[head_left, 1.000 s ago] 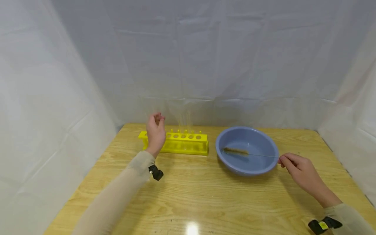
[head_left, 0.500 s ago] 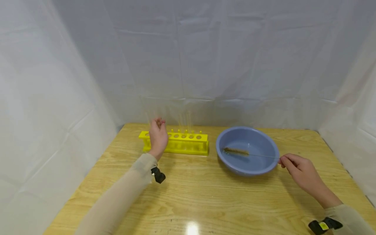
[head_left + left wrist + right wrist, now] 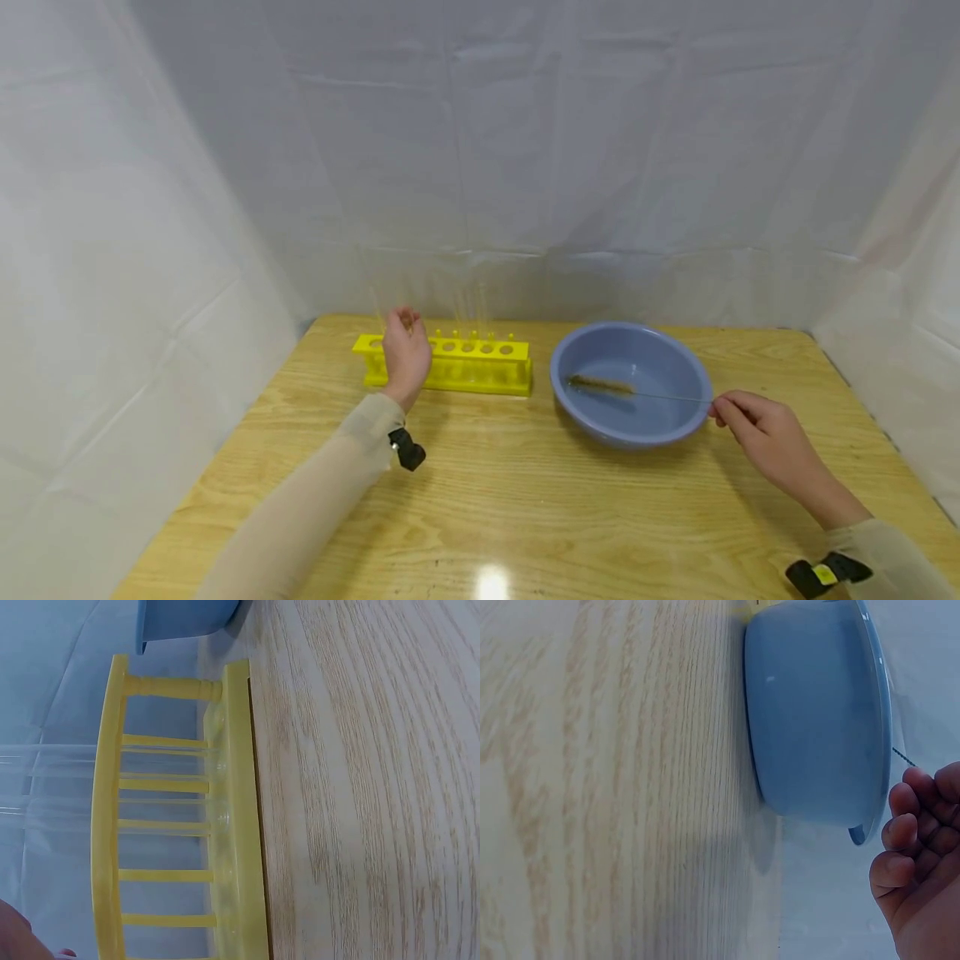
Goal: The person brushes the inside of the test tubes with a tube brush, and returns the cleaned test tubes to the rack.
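My left hand [image 3: 407, 354] is at the left part of a yellow test tube rack [image 3: 480, 377], fingers curled round a clear test tube [image 3: 403, 293] whose upper end shows faintly above them. Its lower end is hidden behind the hand. Other clear test tubes [image 3: 60, 761] stand in the rack, hard to make out against the pale backdrop. On the other side, my right hand [image 3: 772, 437] pinches the thin wire handle of a test tube brush [image 3: 602, 385]. The brown bristles lie inside the blue basin [image 3: 630, 437], and the wire crosses its right rim.
The wooden table [image 3: 480, 492] runs in front of the rack and basin. White sheeting [image 3: 510, 167] hangs behind and at both sides. A gap separates the rack from the basin. Small pegs line the back of the rack.
My left hand has come down and slightly right, lower against the rack, with the test tube. The right hand, brush and basin have stayed in place.
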The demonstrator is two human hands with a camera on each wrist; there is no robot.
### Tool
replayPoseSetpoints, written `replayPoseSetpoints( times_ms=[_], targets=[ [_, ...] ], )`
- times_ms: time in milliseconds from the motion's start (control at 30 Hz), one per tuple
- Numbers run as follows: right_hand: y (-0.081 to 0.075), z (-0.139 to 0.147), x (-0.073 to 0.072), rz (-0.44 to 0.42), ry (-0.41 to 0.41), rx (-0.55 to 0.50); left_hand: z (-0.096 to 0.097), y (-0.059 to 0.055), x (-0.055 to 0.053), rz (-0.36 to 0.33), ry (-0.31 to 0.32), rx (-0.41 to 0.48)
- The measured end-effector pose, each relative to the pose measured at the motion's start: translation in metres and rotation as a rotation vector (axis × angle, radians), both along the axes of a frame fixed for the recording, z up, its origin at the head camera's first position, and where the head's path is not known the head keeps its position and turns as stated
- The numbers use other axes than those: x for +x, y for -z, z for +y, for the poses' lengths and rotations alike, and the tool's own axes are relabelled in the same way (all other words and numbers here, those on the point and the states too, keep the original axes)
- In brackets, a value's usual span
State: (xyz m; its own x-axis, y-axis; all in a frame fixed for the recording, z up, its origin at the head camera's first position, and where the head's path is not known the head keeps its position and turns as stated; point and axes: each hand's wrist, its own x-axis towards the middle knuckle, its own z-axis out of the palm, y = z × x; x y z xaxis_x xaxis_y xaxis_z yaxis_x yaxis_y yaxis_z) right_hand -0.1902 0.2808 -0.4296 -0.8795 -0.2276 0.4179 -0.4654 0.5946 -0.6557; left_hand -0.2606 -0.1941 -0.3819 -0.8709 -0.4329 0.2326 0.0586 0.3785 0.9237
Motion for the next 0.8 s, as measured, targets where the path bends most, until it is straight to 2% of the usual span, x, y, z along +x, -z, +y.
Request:
replayPoseSetpoints(
  times_ms=[300, 600, 800],
  targets=[
    [0.0020, -0.0016, -0.0001, 0.007, 0.010, -0.001, -0.0021, -0.0020, 0.0016, 0.008, 0.001, 0.009],
    [0.0044, -0.0003, -0.0009, 0.010, 0.006, -0.010, -0.0011, -0.0037, 0.0037, -0.060, -0.015, 0.013],
    [0.0020, -0.0001, -0.0007, 0.013, 0.005, -0.010, 0.0006, -0.0053, 0.0064, -0.078, -0.016, 0.037]
  ],
)
